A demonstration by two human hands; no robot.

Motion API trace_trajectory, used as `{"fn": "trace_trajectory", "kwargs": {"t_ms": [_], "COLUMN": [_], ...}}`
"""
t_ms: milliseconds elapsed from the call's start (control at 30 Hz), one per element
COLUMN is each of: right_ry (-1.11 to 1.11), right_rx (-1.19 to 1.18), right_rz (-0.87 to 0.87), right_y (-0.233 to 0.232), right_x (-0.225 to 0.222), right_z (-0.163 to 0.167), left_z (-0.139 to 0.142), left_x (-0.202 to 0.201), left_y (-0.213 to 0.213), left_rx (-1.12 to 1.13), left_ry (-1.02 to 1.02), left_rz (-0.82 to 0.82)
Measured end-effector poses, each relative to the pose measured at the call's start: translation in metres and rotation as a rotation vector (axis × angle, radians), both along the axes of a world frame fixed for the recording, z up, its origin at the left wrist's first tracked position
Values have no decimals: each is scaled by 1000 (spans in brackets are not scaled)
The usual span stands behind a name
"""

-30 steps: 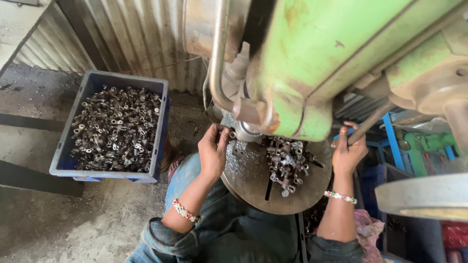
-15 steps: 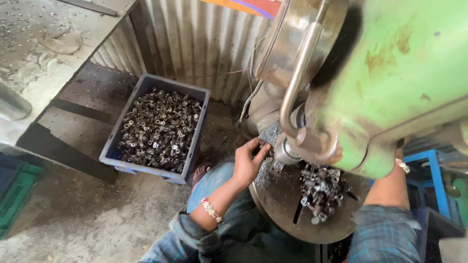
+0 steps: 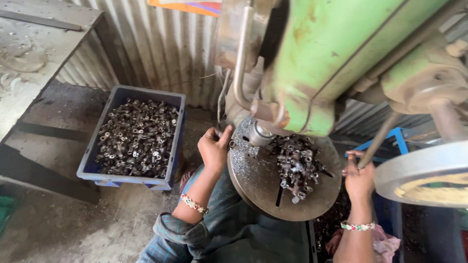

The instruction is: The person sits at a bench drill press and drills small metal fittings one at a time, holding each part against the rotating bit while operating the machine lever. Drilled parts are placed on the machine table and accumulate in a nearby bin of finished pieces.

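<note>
ok, head view: left hand (image 3: 213, 148) at the round table (image 3: 263, 187) rim, fingers curled on a small part under the spindle (image 3: 258, 134), steadying it. right hand (image 3: 358, 178), fingers wrapped on feed lever (image 3: 378, 141). spare parts pile (image 3: 295, 165) on the table within reach, blue crate (image 3: 130, 139) beside.

At your nine o'clock sits a blue plastic crate (image 3: 175, 127) heaped with small dark metal fittings (image 3: 134, 137), a grey corrugated metal wall (image 3: 161, 53) behind it at twelve.

Green drill press (image 3: 336, 53), blue crate (image 3: 146, 97) w/ dark grey metal parts (image 3: 134, 139), grey corrugated wall (image 3: 146, 48), plaid sleeve (image 3: 175, 234).
</note>
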State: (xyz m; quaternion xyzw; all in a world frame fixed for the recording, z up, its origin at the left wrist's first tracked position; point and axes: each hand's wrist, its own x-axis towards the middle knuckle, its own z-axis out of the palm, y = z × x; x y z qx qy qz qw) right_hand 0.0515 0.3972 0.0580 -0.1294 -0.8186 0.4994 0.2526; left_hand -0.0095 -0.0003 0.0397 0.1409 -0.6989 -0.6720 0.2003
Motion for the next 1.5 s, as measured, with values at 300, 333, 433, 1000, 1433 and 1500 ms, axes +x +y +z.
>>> {"fn": "trace_trajectory", "kwargs": {"t_ms": [300, 333, 433, 1000, 1433, 1500], "right_ry": [8, 17, 0, 288, 112, 48], "right_rx": [33, 42, 43, 244, 191, 100], "right_rz": [-8, 0, -5, 19, 14, 158], "right_y": [13, 13, 8, -29, -35, -23], "right_x": [-7, -7, -5, -122, -91, -34], "right_z": [-25, -24, -16, 36, 36, 27], "left_z": [-11, -13, -21, -34, -38, -44], "left_x": [-19, -20, -24, -33, -31, -29], "left_y": [30, 31, 36, 24, 18, 6], "left_rx": [569, 545, 454, 45, 105, 131], "left_ry": [-140, -135, -130, -178, -197, -37], "left_rz": [-69, -54, -11, -328, -282, -178]}}
